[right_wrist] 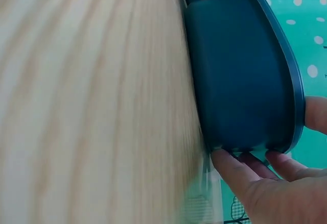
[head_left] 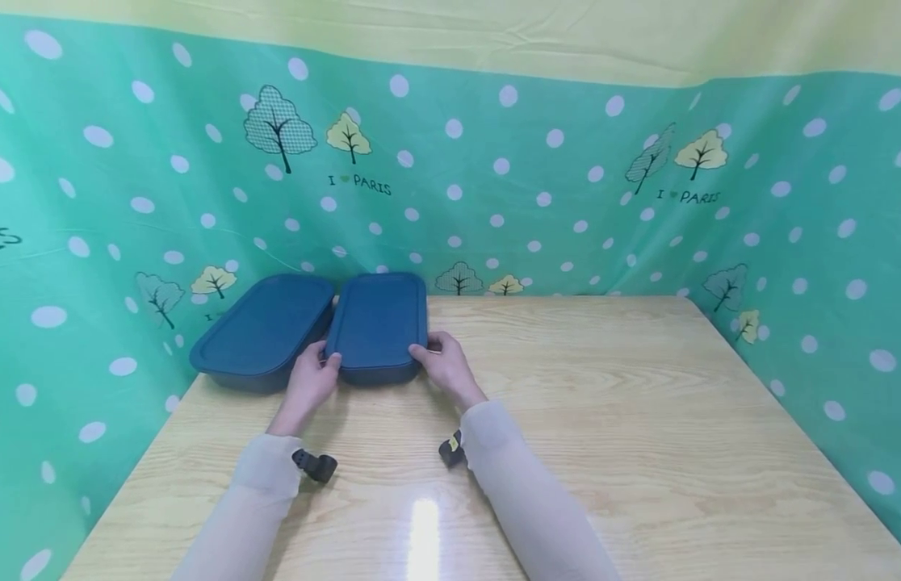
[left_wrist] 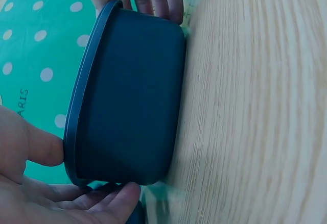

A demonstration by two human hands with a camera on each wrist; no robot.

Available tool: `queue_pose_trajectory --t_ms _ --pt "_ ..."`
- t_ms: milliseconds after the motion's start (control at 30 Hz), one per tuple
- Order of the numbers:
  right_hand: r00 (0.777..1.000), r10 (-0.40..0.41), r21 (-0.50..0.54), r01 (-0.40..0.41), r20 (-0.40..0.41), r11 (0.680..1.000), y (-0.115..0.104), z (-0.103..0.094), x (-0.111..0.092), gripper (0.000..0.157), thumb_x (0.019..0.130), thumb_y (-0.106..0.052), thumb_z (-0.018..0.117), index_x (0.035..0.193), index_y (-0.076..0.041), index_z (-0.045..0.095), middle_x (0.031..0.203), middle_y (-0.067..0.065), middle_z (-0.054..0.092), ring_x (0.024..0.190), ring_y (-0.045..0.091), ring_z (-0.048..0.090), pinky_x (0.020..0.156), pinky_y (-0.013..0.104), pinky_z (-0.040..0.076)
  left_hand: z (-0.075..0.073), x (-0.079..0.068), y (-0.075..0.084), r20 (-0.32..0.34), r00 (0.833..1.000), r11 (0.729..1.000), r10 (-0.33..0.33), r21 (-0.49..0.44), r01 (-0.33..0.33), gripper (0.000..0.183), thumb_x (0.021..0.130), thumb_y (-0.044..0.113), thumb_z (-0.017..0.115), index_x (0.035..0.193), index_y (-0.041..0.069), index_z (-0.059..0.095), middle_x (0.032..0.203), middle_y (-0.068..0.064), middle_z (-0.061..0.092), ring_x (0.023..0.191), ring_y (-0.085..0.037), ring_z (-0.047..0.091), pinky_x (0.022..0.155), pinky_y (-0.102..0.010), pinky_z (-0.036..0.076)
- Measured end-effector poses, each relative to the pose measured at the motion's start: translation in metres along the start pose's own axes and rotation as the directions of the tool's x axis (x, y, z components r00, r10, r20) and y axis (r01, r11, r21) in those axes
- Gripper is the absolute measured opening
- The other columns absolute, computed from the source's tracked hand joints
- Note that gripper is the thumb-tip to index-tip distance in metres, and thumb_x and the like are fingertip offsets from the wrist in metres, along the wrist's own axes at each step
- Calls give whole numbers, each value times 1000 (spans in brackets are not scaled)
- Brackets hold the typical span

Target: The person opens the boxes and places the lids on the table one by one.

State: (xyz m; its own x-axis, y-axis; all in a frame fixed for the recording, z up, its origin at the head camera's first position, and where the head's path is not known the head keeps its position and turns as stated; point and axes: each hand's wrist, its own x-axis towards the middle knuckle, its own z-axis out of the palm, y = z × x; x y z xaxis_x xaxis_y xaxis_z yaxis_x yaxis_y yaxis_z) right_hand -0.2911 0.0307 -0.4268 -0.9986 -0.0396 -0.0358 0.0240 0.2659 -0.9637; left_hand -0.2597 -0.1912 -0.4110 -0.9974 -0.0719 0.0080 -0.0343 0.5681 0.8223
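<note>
Two dark blue lidded boxes stand side by side at the back left of the table. My left hand (head_left: 315, 379) grips the near left corner of the right-hand box (head_left: 378, 323), its thumb against the lid's edge and its fingers along the side wall. On the opposite side, my right hand (head_left: 448, 367) holds the same box at its near right corner, thumb at the lid rim and fingers on the wall, as the right wrist view shows. The other box (head_left: 265, 327) sits to the left, angled, just beyond my left hand. Both lids are on; what the boxes contain is hidden.
A wooden table (head_left: 603, 420) stretches to the right and toward me. Green dotted curtain (head_left: 479, 161) hangs along the back and both sides, close behind the boxes. Small black wrist cameras (head_left: 315, 466) are strapped at the sleeves.
</note>
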Motion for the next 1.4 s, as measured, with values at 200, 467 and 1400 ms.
queue_pose_trajectory --t_ms 200,467,1400 --pt "1000 23 32 -23 -7 999 0 0 1 46 84 -31 62 121 -7 51 107 4 56 98 16 54 88 32 43 2 1 0 -3 1000 998 -20 -58 20 52 96 18 36 138 -7 20 132 -29 35 116 -38 42 90 -44 42" --pt "999 38 35 -38 3 999 -1 -1 1 46 84 -30 61 121 -5 50 108 5 56 99 17 54 88 32 43 4 1 -1 -9 999 992 -36 -122 35 51 95 16 37 137 -7 21 131 -29 37 115 -36 44 87 -42 45" --pt "999 36 40 -35 -16 999 -5 -11 -4 41 84 -21 61 118 -2 48 105 8 56 98 19 54 83 31 46 11 1 3 2 1000 993 -20 -120 20 52 94 17 43 137 -5 26 130 -25 40 119 -34 41 91 -42 42"
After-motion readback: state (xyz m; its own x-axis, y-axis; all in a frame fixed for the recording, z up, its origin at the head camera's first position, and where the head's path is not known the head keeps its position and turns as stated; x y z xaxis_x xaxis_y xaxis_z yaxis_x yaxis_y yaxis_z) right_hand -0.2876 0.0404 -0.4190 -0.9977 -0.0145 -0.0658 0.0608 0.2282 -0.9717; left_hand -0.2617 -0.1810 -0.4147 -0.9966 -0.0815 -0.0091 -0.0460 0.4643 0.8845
